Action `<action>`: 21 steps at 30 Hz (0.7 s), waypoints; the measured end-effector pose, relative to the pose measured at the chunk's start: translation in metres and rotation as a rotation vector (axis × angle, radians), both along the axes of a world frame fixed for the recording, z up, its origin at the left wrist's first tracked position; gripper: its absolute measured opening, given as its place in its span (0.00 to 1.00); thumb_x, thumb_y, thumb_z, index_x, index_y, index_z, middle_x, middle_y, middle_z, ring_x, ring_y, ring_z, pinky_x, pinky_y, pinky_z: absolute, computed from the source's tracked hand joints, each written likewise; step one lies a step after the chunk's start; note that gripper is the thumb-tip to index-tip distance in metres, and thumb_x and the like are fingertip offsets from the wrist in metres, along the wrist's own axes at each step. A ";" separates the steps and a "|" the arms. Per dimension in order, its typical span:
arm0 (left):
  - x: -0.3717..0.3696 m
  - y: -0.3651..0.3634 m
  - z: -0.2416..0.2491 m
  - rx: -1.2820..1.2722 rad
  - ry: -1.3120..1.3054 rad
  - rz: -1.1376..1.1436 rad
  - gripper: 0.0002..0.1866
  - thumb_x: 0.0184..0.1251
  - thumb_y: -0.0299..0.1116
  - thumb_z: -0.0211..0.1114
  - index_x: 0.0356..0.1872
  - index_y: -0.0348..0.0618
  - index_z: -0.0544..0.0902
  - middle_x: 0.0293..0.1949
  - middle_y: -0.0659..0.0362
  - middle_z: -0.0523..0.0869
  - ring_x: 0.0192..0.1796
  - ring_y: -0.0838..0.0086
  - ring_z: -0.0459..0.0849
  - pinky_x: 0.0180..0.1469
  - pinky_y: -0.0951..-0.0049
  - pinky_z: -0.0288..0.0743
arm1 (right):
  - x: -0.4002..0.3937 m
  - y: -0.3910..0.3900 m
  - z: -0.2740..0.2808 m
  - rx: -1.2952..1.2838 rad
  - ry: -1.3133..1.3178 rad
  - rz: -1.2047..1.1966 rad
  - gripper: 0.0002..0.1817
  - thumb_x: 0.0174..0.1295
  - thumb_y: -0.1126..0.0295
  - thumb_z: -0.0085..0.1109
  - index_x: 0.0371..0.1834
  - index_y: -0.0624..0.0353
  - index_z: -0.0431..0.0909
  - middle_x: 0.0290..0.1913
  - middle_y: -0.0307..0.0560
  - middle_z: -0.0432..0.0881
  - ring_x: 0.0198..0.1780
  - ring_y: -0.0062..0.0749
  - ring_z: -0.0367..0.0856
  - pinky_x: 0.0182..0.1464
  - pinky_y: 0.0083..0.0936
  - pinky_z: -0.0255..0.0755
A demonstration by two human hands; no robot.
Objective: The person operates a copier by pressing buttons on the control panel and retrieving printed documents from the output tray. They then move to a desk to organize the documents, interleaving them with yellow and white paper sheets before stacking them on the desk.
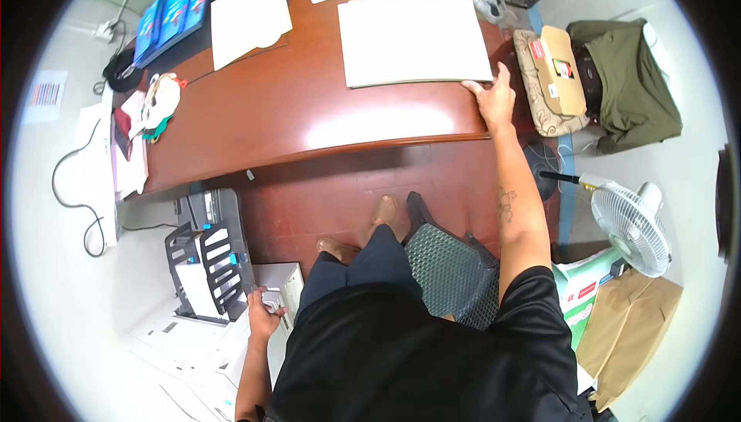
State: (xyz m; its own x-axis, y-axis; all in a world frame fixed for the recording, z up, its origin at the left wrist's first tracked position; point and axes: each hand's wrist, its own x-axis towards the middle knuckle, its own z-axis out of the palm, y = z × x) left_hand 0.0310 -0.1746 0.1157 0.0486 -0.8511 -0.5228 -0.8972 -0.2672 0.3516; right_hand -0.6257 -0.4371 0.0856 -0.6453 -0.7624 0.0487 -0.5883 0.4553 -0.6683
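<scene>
My right hand [496, 99] is at the near right corner of a stack of white paper sheets [417, 42] on the desk. Its thumb touches the stack's near edge, and a finger points away along the right side, apart from the thumb. Low on the left, my left hand [265, 315] rests at the edge of a white printer [181, 341], beside a small light grey part [272, 299]. Its thumb and fingers are spread. Next to it a black paper feeder [207, 264] holds white sheets upright.
More white sheets [251, 19] and blue packs [174, 19] lie on the brown desk [255, 125]. A mesh chair [448, 267] stands by my legs. To the right are a padded seat with a cardboard box [559, 74], a fan [629, 225] and a brown paper bag [629, 329].
</scene>
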 end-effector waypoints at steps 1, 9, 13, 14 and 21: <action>0.007 0.006 -0.001 0.004 0.010 -0.006 0.41 0.38 0.29 0.85 0.57 0.39 0.73 0.51 0.50 0.77 0.37 0.62 0.82 0.39 0.65 0.78 | 0.004 0.003 -0.002 -0.005 -0.010 -0.004 0.55 0.46 0.53 0.81 0.72 0.64 0.56 0.55 0.67 0.80 0.57 0.57 0.81 0.60 0.42 0.74; 0.054 0.112 -0.050 0.158 0.252 0.450 0.29 0.49 0.41 0.81 0.49 0.37 0.82 0.48 0.45 0.86 0.43 0.58 0.88 0.47 0.63 0.80 | 0.118 0.086 -0.018 0.157 0.151 -0.635 0.63 0.33 0.27 0.74 0.66 0.66 0.67 0.64 0.63 0.73 0.63 0.62 0.74 0.62 0.54 0.71; 0.082 0.193 -0.111 0.067 0.535 0.740 0.22 0.56 0.47 0.75 0.41 0.38 0.85 0.39 0.47 0.88 0.44 0.51 0.87 0.50 0.57 0.79 | 0.182 0.139 -0.036 0.383 -0.017 -0.634 0.58 0.37 0.23 0.68 0.41 0.82 0.80 0.44 0.67 0.85 0.47 0.61 0.85 0.54 0.46 0.79; 0.086 0.206 -0.110 0.039 0.469 0.681 0.21 0.57 0.49 0.73 0.40 0.39 0.85 0.38 0.47 0.88 0.43 0.50 0.87 0.49 0.56 0.79 | 0.201 0.142 -0.063 0.333 0.125 -0.582 0.53 0.40 0.27 0.70 0.36 0.81 0.81 0.41 0.69 0.85 0.45 0.58 0.85 0.53 0.44 0.80; 0.104 0.264 -0.120 0.134 0.182 0.624 0.15 0.61 0.46 0.66 0.28 0.44 0.85 0.30 0.47 0.86 0.36 0.53 0.86 0.41 0.57 0.78 | 0.349 0.100 -0.154 0.324 -0.573 0.631 0.08 0.61 0.68 0.68 0.30 0.61 0.83 0.21 0.37 0.75 0.23 0.17 0.73 0.21 0.16 0.62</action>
